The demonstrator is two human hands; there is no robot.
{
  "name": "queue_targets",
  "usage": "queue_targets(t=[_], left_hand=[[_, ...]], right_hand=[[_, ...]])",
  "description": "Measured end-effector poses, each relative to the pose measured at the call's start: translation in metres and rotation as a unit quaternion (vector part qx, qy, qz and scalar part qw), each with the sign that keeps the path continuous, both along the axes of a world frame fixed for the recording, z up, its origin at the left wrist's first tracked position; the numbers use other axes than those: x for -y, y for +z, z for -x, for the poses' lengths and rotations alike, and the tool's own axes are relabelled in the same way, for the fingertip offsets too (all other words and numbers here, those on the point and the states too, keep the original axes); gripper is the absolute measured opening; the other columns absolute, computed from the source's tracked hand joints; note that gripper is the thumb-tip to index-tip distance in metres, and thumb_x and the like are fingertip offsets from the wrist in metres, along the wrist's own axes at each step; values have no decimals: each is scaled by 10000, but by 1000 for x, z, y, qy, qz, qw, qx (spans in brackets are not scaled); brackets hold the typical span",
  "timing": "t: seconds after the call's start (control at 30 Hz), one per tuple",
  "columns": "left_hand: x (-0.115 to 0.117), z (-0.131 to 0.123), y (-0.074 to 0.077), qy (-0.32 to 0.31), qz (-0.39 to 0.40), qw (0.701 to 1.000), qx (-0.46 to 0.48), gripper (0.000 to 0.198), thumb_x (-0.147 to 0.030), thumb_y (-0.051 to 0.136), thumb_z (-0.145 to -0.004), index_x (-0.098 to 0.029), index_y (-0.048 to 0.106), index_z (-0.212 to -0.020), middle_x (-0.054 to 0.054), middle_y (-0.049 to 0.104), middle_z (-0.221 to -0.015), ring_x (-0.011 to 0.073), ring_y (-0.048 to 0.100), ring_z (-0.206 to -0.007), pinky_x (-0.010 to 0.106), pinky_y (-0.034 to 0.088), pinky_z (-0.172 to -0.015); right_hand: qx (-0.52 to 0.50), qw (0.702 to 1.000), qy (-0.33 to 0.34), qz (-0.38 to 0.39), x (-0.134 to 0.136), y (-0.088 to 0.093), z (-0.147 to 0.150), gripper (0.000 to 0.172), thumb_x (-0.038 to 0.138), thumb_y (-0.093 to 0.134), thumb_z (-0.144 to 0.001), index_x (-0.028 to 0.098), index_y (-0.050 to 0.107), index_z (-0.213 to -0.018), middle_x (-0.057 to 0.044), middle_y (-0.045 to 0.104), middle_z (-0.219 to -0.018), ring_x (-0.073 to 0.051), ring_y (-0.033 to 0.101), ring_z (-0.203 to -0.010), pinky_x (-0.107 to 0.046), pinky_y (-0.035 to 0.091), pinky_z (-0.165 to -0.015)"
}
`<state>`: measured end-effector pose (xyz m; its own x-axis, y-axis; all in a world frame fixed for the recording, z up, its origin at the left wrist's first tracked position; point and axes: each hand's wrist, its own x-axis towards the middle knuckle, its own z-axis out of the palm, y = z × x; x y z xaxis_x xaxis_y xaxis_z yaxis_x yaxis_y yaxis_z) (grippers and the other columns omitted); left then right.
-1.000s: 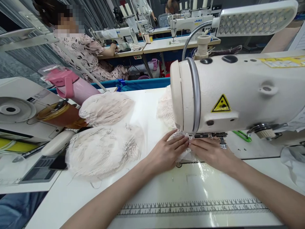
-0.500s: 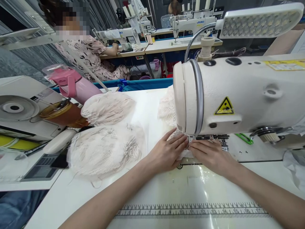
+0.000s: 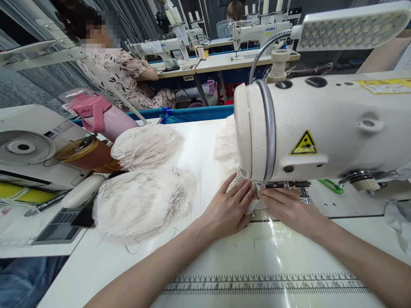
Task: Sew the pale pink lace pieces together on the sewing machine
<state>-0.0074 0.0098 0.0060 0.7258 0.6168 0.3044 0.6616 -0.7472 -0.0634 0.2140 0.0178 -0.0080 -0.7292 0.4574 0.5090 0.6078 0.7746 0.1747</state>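
Under the head of a white sewing machine point(image 3: 257, 128), a thin pale lace piece point(image 3: 226, 145) lies on the bed at the needle area. My left hand point(image 3: 226, 209) rests on it left of the presser foot point(image 3: 258, 186), fingers stretched out flat. To the right of the foot, my right hand point(image 3: 289, 209) lies flat too, its fingertips close to the foot and partly beneath the machine head. Between the hands a translucent edge of fabric point(image 3: 257, 206) shows. The needle and the seam are hidden.
Two piles of pale lace pieces point(image 3: 144, 205) lie on the left. Beyond them stand a pink jug point(image 3: 102, 115) and an amber container point(image 3: 85, 152). Green snips point(image 3: 332, 186) lie right of the needle area. A printed ruler point(image 3: 257, 284) runs along the front. Another person point(image 3: 112, 72) sits behind.
Both hands stay beside the presser foot, with a slight shift. More of the translucent fabric edge shows between them. The person behind has drawn an arm back from their machine.
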Motion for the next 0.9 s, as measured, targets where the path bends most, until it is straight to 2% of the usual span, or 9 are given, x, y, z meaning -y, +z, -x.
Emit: queue_targets(t=[0.27, 0.43, 0.6, 0.8, 0.9], left_hand=[[1, 1, 1, -11, -8, 1000, -13, 449, -331, 415, -925, -103, 510, -1300, 117, 558, -1329, 300, 502, -1247, 528, 225, -1135], [0, 2, 2, -15, -6, 1000, -26, 478, -338, 406, -921, -114, 475, -1338, 118, 552, -1335, 305, 511, -1233, 542, 213, -1131], [-1, 2, 2, -13, -8, 1000, -25, 484, -348, 410, -912, -123, 475, -1335, 123, 551, -1334, 315, 496, -1245, 563, 220, -1119], [-1, 1, 2, 3, 0, 1000, -21, 456, -319, 423, -910, -131, 494, -1320, 126, 556, -1329, 315, 497, -1247, 576, 235, -1108], [0, 0, 1, -28, -21, 999, -1, 403, -242, 435, -909, -123, 519, -1285, 105, 579, -1308, 272, 504, -1248, 526, 222, -1135]], right_hand=[[-54, 998, -13, -20, -3, 10, 1, 225, 101, 464, -887, 175, 666, -955, 16, 721, -944, -112, 618, -787, -282, 428, -642], [-23, 996, -37, -75, -3, 11, -2, 176, 195, 512, -904, 204, 670, -981, 23, 722, -969, -100, 604, -695, -277, 398, -547], [4, 993, -43, -110, -5, 11, -2, 197, 183, 504, -896, 208, 674, -992, 6, 718, -888, -120, 579, -650, -294, 407, -566], [-32, 998, -49, -28, -7, 17, 1, 200, 181, 514, -873, 233, 680, -971, 3, 689, -766, -124, 571, -641, -274, 404, -644], [-29, 998, -48, -21, -5, 14, 0, 215, 162, 527, -868, 228, 670, -1014, -8, 701, -853, -142, 604, -731, -286, 397, -666]])
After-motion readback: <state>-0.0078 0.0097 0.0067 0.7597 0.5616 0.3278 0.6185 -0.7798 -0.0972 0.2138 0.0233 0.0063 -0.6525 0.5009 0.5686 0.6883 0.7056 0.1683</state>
